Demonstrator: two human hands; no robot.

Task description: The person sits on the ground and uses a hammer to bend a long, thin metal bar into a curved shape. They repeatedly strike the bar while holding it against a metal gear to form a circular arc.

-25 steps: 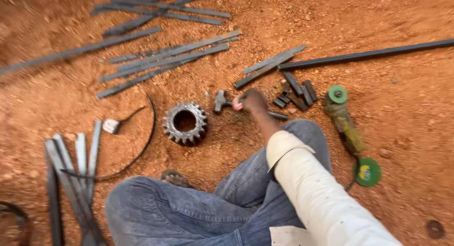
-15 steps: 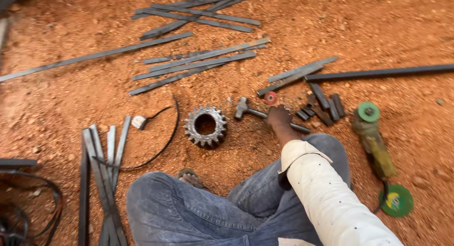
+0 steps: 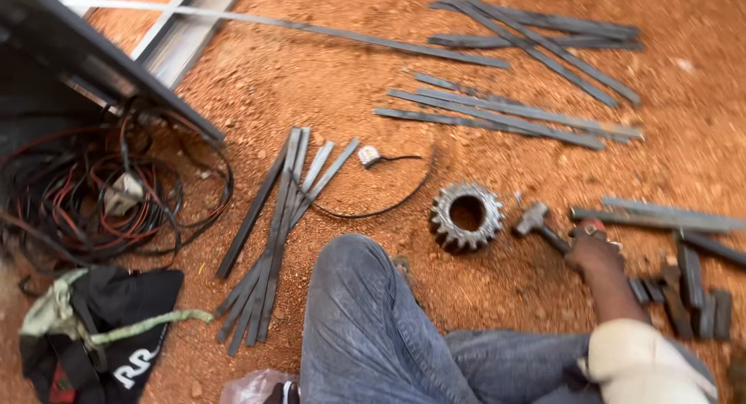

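Note:
I sit on red dirt with my jeans-clad knee (image 3: 365, 311) in front of me. My right hand (image 3: 594, 252) is closed around the handle of a small hammer (image 3: 536, 220), whose head lies on the ground just right of a toothed steel gear (image 3: 466, 215). Short dark metal blocks (image 3: 688, 291) lie to the right of that hand. My left hand is out of view.
Flat metal strips lie in a bundle (image 3: 276, 233) left of my knee and in heaps (image 3: 505, 113) at the back. A black cable with a white plug (image 3: 371, 157) curls near the gear. Tangled wires (image 3: 93, 194), a dark bag (image 3: 93, 326) and a metal frame (image 3: 116, 70) fill the left.
The view has swung left, bringing the wires, bag and frame into sight and taking the green angle grinder out. My right hand stays on the hammer by the gear.

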